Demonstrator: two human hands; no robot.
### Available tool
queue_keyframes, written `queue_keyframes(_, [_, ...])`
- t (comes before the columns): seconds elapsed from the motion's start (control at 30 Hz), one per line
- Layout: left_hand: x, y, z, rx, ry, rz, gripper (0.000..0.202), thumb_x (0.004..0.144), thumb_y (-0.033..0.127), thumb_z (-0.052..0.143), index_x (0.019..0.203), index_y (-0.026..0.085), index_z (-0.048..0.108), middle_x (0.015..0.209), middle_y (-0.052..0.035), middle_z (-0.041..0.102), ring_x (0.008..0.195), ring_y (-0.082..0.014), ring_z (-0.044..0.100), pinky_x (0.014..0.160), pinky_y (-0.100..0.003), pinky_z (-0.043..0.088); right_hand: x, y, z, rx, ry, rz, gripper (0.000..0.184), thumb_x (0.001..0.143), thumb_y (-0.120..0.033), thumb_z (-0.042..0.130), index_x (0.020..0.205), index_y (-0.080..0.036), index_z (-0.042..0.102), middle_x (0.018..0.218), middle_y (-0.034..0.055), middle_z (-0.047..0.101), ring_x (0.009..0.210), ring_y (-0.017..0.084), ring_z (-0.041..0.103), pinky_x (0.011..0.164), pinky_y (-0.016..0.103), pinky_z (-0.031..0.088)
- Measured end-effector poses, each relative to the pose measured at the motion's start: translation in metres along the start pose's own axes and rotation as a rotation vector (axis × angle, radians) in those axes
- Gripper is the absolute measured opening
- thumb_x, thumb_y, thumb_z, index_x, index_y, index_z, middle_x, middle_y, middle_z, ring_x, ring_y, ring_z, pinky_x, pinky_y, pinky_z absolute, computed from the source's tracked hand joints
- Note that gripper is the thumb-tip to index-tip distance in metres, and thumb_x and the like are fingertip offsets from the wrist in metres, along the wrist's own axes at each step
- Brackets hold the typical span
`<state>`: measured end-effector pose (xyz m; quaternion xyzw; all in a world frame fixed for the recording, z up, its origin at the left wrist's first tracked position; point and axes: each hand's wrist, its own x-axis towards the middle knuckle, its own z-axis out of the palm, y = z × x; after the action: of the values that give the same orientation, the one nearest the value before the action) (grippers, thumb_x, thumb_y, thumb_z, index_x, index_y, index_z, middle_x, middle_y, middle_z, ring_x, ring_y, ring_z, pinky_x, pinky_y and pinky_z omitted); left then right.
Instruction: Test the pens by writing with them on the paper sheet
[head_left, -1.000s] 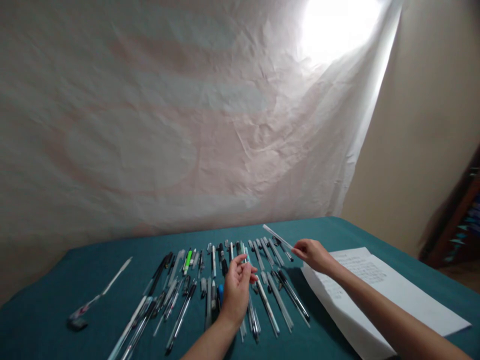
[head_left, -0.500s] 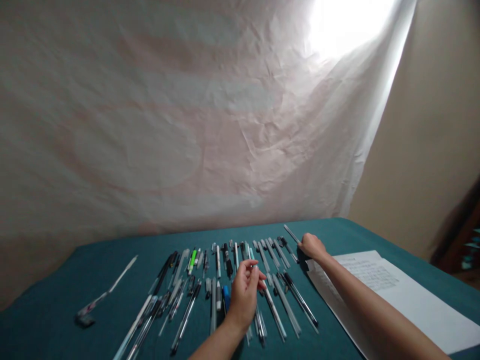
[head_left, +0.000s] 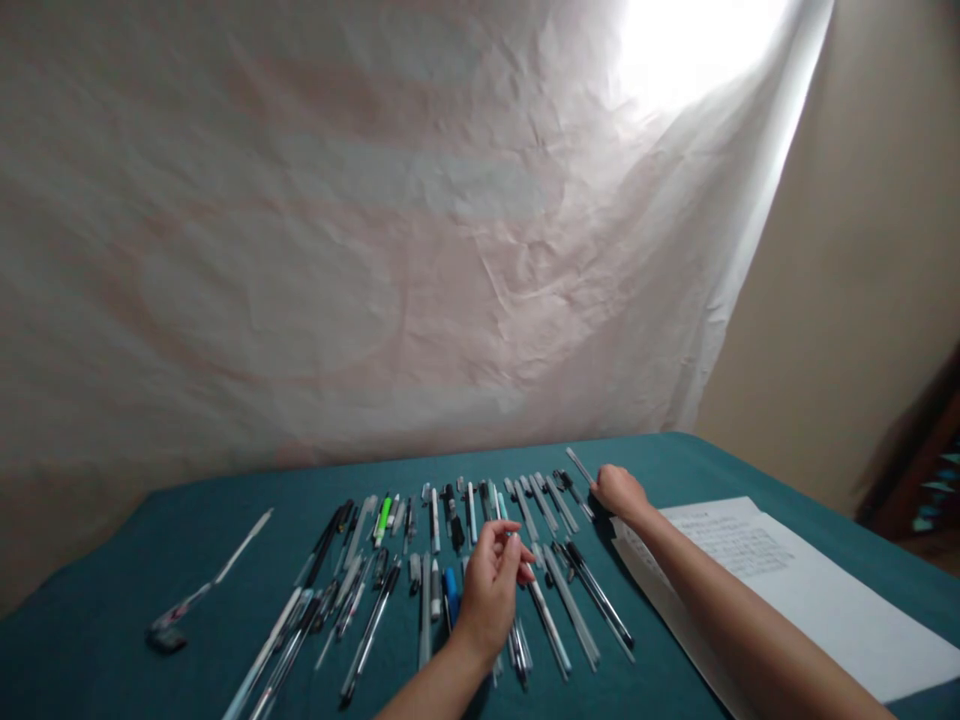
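Observation:
Several pens [head_left: 420, 570] lie side by side in rows on a teal tablecloth [head_left: 112, 640]. My left hand [head_left: 491, 590] hovers over the middle of the rows, fingers curled around the top of a thin pen with a teal tip [head_left: 501, 508]. My right hand [head_left: 621, 492] rests at the right end of the far row, its fingers closed on a slim clear pen [head_left: 579, 465] that points away to the upper left and lies low near the cloth.
A white printed sheet of paper [head_left: 780, 580] lies to the right under my right forearm. A lone pen with a dark cap [head_left: 202, 590] lies apart at the left. A wrinkled white cloth hangs behind the table. Dark wooden furniture [head_left: 919, 470] stands at the far right.
My right hand carried the clear pen from in the air down to the right end of the far row. My left hand stayed over the middle pens.

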<state>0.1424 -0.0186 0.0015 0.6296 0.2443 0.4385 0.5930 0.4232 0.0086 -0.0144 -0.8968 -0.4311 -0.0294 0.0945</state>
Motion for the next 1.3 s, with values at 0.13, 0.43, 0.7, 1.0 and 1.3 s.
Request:
queue_keyframes(0.13, [-0.001, -0.001, -0.001, 0.004, -0.004, -0.001, 0.026, 0.083, 0.037, 0.038, 0.098, 0.017, 0.046, 0.073, -0.0020, 0.057, 0.060, -0.0116, 0.054, 0.059, -0.026, 0.043, -0.007, -0.003, -0.002, -0.022, 0.037, -0.020, 0.025, 0.079, -0.023, 0.043, 0.087, -0.011, 0.065, 0.094, 0.0188, 0.063, 0.089, 0.026, 0.060, 0.070, 0.028, 0.042])
queue_keyframes(0.43, [0.001, -0.002, 0.000, -0.015, 0.012, 0.003, 0.027, 0.082, 0.039, 0.041, 0.096, 0.016, 0.047, 0.071, -0.0014, 0.057, 0.057, -0.0112, 0.054, 0.057, -0.025, 0.043, -0.013, -0.007, -0.013, -0.044, 0.053, -0.050, 0.031, 0.081, -0.035, 0.043, 0.088, -0.013, 0.063, 0.094, 0.0185, 0.062, 0.089, 0.027, 0.059, 0.070, 0.032, 0.042])
queue_keyframes(0.7, [-0.001, 0.002, 0.001, -0.027, 0.012, -0.009, 0.028, 0.082, 0.040, 0.041, 0.096, 0.016, 0.047, 0.071, -0.0016, 0.058, 0.057, -0.0114, 0.054, 0.057, -0.025, 0.043, -0.039, -0.021, -0.015, -0.029, 0.021, -0.161, 0.028, 0.078, -0.035, 0.046, 0.096, -0.017, 0.056, 0.096, 0.0119, 0.061, 0.090, 0.024, 0.057, 0.070, 0.028, 0.039])
queue_keyframes(1.0, [-0.002, 0.003, 0.001, -0.021, 0.003, 0.004, 0.026, 0.082, 0.039, 0.040, 0.095, 0.017, 0.047, 0.071, -0.0012, 0.058, 0.057, -0.0114, 0.054, 0.057, -0.026, 0.042, -0.042, -0.019, -0.006, -0.007, -0.041, -0.158, 0.024, 0.075, -0.019, 0.044, 0.095, -0.013, 0.054, 0.094, 0.0154, 0.061, 0.088, 0.024, 0.058, 0.069, 0.028, 0.038])
queue_keyframes(1.3, [-0.003, 0.001, 0.001, -0.015, -0.019, 0.005, 0.024, 0.083, 0.036, 0.039, 0.096, 0.017, 0.046, 0.072, -0.0005, 0.056, 0.057, -0.0104, 0.053, 0.057, -0.025, 0.042, -0.037, -0.016, -0.004, 0.085, -0.081, -0.123, 0.017, 0.063, -0.012, 0.051, 0.076, -0.012, 0.062, 0.086, 0.0167, 0.063, 0.082, 0.025, 0.059, 0.062, 0.026, 0.036])
